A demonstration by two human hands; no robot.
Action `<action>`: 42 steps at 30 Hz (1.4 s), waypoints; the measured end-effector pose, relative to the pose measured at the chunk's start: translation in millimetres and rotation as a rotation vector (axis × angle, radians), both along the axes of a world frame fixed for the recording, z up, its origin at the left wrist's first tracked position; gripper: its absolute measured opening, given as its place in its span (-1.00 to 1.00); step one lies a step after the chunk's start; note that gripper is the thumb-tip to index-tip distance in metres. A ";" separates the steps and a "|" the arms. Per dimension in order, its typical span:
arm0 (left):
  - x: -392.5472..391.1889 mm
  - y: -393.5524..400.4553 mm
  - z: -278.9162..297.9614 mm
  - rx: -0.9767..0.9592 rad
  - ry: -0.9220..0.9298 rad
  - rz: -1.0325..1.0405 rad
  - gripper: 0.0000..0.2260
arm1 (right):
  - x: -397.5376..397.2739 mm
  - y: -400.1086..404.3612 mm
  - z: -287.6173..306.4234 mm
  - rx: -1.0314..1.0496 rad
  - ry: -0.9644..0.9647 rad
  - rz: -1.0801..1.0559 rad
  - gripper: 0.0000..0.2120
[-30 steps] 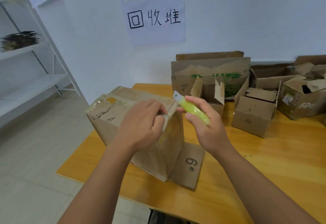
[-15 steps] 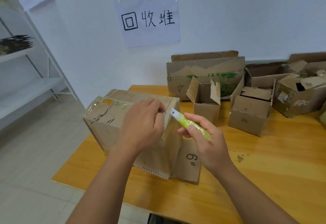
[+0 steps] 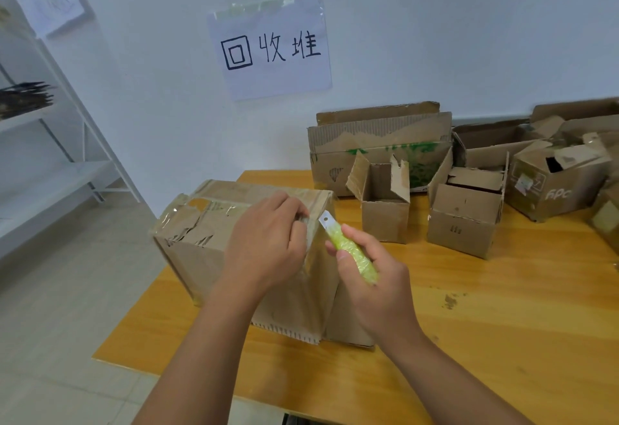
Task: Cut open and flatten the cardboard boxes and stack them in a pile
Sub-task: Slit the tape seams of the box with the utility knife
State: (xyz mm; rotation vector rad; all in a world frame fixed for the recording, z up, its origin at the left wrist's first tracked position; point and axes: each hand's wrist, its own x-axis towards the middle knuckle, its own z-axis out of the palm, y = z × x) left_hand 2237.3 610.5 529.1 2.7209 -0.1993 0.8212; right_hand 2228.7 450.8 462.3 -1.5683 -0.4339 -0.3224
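Orange wooden table [image 3: 502, 324] against white wall, taped box about to be cut.

At near left edge, large cardboard box [image 3: 201, 250] standing upright, wrapped in glossy tape; left hand [image 3: 268, 244] curled over its top right corner, pinching there. Just right, right hand [image 3: 371, 280] wrapped round green utility knife [image 3: 348, 250], blade touching that corner. Likely light, stiff yet crushable, tape slippery; best held at bare cardboard edges. Farther right, smaller open boxes [image 3: 462, 220].

Top centre of my view, a taped paper sign [image 3: 270, 46] on the wall reads "回收堆". At the right edge, a box [image 3: 557, 187] shows "FiPc", as best I can read it.
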 end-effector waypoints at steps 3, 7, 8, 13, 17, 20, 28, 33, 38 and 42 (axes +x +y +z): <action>0.9 -0.1 -0.7 -0.017 0.000 0.013 -0.60 | -0.9 0.4 0.3 -0.025 -0.004 -0.001 -0.63; 3.2 0.0 -1.6 -0.022 -0.010 0.029 -0.60 | -1.8 -1.3 0.6 -0.033 0.007 0.017 -0.64; 3.9 0.0 -1.9 -0.023 -0.009 0.028 -0.60 | -1.7 -1.8 1.0 -0.025 0.015 0.026 -0.65; 4.7 0.0 -1.5 -0.033 -0.007 0.028 -0.58 | -5.2 -2.2 3.2 0.061 0.090 0.091 -0.66; 7.0 -0.4 -1.3 -0.032 -0.004 0.025 -0.57 | -10.4 -3.5 4.3 0.115 0.141 0.124 -0.69; 8.1 -0.2 -0.9 -0.033 -0.004 0.021 -0.57 | -14.9 -5.8 6.3 0.126 0.156 0.140 -0.69; 8.2 -0.4 -0.4 -0.050 -0.050 0.019 -0.62 | -32.1 -7.0 0.9 0.142 0.195 0.245 -0.70; 6.3 0.9 1.7 -0.035 -0.021 0.015 -0.70 | -29.6 -23.6 2.8 0.212 0.133 0.218 -0.72; 2.6 7.3 6.0 0.072 0.072 -0.034 -0.52 | 5.4 -41.4 19.9 0.259 0.093 0.068 -0.73; -4.8 18.8 15.9 0.087 0.190 -0.131 -0.49 | 42.1 -23.4 35.7 0.038 0.067 0.064 -0.65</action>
